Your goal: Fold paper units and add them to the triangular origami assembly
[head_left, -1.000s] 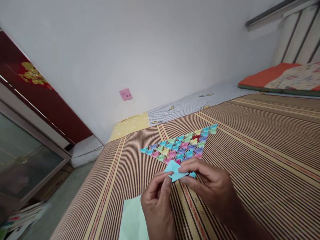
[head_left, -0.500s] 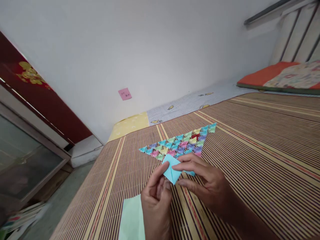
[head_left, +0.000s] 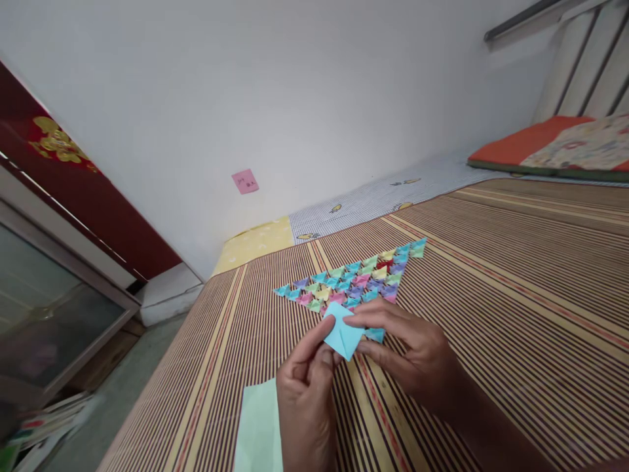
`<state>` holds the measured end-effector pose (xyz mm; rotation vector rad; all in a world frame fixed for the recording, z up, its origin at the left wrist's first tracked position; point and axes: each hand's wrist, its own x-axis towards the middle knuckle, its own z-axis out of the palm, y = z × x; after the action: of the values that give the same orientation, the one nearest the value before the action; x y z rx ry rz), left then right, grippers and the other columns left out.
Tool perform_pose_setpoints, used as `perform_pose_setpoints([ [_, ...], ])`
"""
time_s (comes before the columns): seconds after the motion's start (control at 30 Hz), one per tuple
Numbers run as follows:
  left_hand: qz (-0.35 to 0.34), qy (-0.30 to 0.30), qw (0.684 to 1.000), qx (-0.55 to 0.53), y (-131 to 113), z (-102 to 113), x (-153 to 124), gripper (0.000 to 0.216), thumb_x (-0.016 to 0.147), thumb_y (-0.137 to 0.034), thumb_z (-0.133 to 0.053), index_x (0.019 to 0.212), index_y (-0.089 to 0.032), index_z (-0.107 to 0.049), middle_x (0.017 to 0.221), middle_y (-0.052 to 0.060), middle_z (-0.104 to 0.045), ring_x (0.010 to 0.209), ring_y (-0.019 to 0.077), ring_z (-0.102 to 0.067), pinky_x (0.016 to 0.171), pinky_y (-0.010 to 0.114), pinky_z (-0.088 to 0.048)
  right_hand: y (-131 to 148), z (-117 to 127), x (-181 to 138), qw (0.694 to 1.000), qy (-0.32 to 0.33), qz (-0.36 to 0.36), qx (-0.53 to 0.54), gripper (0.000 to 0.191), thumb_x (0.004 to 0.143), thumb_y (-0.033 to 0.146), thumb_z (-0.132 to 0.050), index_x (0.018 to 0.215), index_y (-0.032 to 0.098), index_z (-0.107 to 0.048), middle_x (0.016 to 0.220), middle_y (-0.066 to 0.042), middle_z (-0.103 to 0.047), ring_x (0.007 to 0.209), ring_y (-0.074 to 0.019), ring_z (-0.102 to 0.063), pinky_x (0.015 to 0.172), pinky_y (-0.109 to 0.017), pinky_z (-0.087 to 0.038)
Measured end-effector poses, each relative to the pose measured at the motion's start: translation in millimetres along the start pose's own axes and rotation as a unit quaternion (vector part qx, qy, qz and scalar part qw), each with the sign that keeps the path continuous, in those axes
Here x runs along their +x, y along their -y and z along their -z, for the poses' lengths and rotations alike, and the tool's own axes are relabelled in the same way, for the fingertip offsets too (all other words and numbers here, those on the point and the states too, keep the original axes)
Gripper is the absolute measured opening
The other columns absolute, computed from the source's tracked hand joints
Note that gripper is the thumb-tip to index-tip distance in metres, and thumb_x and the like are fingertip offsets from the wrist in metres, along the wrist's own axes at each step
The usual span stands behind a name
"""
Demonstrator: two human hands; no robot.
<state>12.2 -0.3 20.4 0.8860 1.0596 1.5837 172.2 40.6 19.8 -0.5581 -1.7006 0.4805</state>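
Between my hands is a small folded square of light-blue paper (head_left: pixel 344 333), held up with one corner pointing down and a crease line running to it. My left hand (head_left: pixel 308 393) pinches its left side, fingers curled beneath. From the right, my right hand (head_left: pixel 407 347) grips the other side, its fingers on the upper face and the thumb low at the edge. Just beyond lies a triangle of many small folded paper pieces (head_left: pixel 361 280) in blue, green, yellow, pink and purple. Another blue piece (head_left: pixel 375 335) shows partly behind my right fingers.
Pale green paper (head_left: pixel 258 426) lies by my left wrist on the striped mat (head_left: pixel 171 393). A pink note (head_left: pixel 244 181) is stuck to the white wall (head_left: pixel 295 98). An orange-edged cushion (head_left: pixel 531 141) sits at the far right. Left of the bed stands a glass-fronted cabinet (head_left: pixel 49 301).
The blue square has shifted slightly right and tilted. My right thumb has come in from apart to the paper's lower right edge.
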Motion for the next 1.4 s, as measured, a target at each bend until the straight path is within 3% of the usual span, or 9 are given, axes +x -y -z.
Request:
perform_pose_setpoints([
  [0.27,-0.102,-0.029,0.990,0.095,-2,-6,0,0.013,0.076,-0.033,-0.083,0.083,-0.022,-0.084,0.090,0.007,-0.078,0.084,0.0210,-0.073,0.076,0.028,-0.060,4,-6,1,0.996,-0.012,-0.058,0.063,0.012,0.094,0.016,-0.065,0.088,0.022,-0.074,0.089,-0.003,-0.069,0.091,-0.0175,-0.067,0.083,-0.028,-0.052],
  [0.43,-0.119,-0.081,0.981,0.130,2,-12,-3,0.016,0.076,-0.038,-0.082,0.080,-0.022,-0.083,0.084,0.004,-0.076,0.079,0.0189,-0.071,0.075,0.027,-0.059,6,-22,-4,0.975,-0.083,-0.149,0.139,0.014,0.092,0.017,-0.064,0.078,0.021,-0.064,0.085,-0.002,-0.066,0.083,-0.0167,-0.065,0.077,-0.028,-0.052],
  [0.53,-0.128,-0.131,0.970,0.159,4,-15,-5,0.021,0.075,-0.041,-0.082,0.080,-0.020,-0.081,0.075,0.004,-0.074,0.073,0.0189,-0.070,0.069,0.027,-0.059,8,-27,-7,0.972,-0.087,-0.170,0.133,0.015,0.092,0.019,-0.063,0.078,0.020,-0.061,0.080,-0.001,-0.066,0.077,-0.0161,-0.064,0.072,-0.029,-0.051],
  [0.73,-0.164,-0.195,0.949,0.184,3,-20,-9,0.023,0.070,-0.041,-0.084,0.075,-0.020,-0.078,0.066,0.002,-0.072,0.063,0.0173,-0.069,0.060,0.024,-0.058,15,-25,-6,0.986,-0.068,-0.132,0.074,0.015,0.095,0.020,-0.058,0.080,0.020,-0.059,0.078,0.000,-0.064,0.074,-0.0148,-0.063,0.069,-0.027,-0.049],
  [1.07,-0.208,-0.235,0.933,0.176,10,-26,-14,0.022,0.074,-0.038,-0.082,0.079,-0.019,-0.073,0.066,0.000,-0.072,0.059,0.0130,-0.067,0.056,0.019,-0.055,21,-28,-6,0.993,-0.064,-0.091,-0.030,0.015,0.094,0.015,-0.051,0.080,0.021,-0.052,0.075,0.001,-0.062,0.069,-0.0144,-0.062,0.064,-0.026,-0.047],
  [1.13,-0.186,-0.220,0.945,0.155,7,-27,-13,0.027,0.073,-0.038,-0.083,0.089,-0.019,-0.072,0.069,0.000,-0.073,0.061,0.0130,-0.068,0.059,0.019,-0.055,20,-26,-4,0.993,-0.067,-0.093,-0.041,0.017,0.093,0.015,-0.051,0.078,0.021,-0.051,0.072,0.001,-0.061,0.066,-0.0145,-0.061,0.061,-0.026,-0.046],
  [1.23,-0.098,-0.136,0.979,0.113,2,-21,-9,0.043,0.072,-0.037,-0.085,0.108,-0.017,-0.071,0.071,0.001,-0.073,0.066,0.0147,-0.069,0.065,0.022,-0.057,16,-19,-2,0.992,-0.046,-0.105,-0.045,0.017,0.092,0.016,-0.052,0.076,0.021,-0.050,0.070,0.001,-0.059,0.063,-0.0145,-0.059,0.059,-0.027,-0.045],
  [1.3,-0.036,-0.076,0.991,0.100,0,-15,-6,0.041,0.072,-0.037,-0.086,0.104,-0.015,-0.073,0.072,0.003,-0.074,0.065,0.0145,-0.068,0.065,0.023,-0.056,14,-14,-1,0.993,-0.018,-0.111,-0.044,0.017,0.091,0.016,-0.052,0.075,0.021,-0.050,0.069,0.001,-0.058,0.061,-0.0140,-0.057,0.058,-0.027,-0.044],
  [1.4,0.002,-0.043,0.995,0.093,1,-7,-2,0.030,0.072,-0.034,-0.086,0.092,-0.015,-0.076,0.075,0.004,-0.075,0.065,0.0127,-0.066,0.064,0.022,-0.054,12,-9,-2,0.992,0.024,-0.113,-0.047,0.015,0.091,0.015,-0.052,0.076,0.021,-0.050,0.070,0.002,-0.057,0.062,-0.0134,-0.056,0.059,-0.026,-0.043],
])
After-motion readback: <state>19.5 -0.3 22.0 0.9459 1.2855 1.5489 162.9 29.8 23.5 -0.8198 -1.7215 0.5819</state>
